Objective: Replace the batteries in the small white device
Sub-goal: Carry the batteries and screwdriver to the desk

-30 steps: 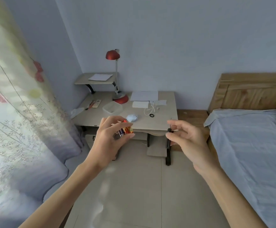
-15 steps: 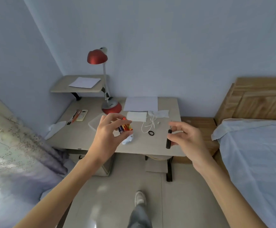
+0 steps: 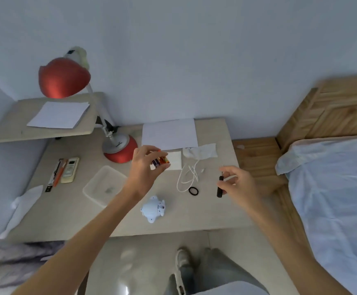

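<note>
The small white device lies on the desk near its front edge, below and between my hands. My left hand is raised over the desk and pinches a few orange and dark batteries between thumb and fingers. My right hand hovers to the right and pinches a small black screwdriver, its handle hanging down and its thin tip pointing up.
On the desk are a red lamp, a clear plastic tray, a white cable, a black ring, papers, a remote and pens. A bed stands at the right; my feet are below the desk edge.
I have walked up to the desk, so it fills the view from above. Both hands keep their hold on the batteries and the screwdriver. The white device is now uncovered below my left hand.
</note>
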A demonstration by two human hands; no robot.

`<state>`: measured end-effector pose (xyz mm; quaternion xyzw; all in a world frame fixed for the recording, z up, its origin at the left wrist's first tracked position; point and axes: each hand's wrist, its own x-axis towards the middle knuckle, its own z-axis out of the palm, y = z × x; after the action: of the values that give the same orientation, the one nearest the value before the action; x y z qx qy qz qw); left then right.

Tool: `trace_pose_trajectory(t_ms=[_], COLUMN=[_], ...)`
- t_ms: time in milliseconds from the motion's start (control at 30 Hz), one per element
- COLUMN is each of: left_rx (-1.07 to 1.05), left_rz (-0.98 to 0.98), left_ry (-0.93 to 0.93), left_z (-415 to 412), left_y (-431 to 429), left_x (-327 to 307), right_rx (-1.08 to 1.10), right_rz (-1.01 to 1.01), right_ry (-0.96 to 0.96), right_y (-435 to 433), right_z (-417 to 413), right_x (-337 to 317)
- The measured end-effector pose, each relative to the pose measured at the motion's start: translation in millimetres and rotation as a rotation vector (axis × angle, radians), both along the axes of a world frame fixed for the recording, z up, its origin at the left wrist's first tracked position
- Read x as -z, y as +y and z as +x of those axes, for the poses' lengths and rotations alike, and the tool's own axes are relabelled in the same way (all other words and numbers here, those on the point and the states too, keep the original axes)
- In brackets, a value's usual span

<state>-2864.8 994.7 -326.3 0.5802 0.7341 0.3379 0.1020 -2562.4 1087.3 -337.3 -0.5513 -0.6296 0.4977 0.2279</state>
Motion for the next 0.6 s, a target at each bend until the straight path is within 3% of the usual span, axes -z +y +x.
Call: trace_pose_trajectory(t_ms=[333,600], left_rx=[0.037,0.065], left_rz=[-0.255,-0.348], left_ry=[-0.093,-0.105], left_z=[-38,-64], left_y=[101,137], left_x=[158,239], right_rx=[-0.11,-0.24], right_rz=[0.012,0.021], right_ry=[-0.333,-0.453], right_y=[66,85], right_z=[-14,-18], right_x=[138,201])
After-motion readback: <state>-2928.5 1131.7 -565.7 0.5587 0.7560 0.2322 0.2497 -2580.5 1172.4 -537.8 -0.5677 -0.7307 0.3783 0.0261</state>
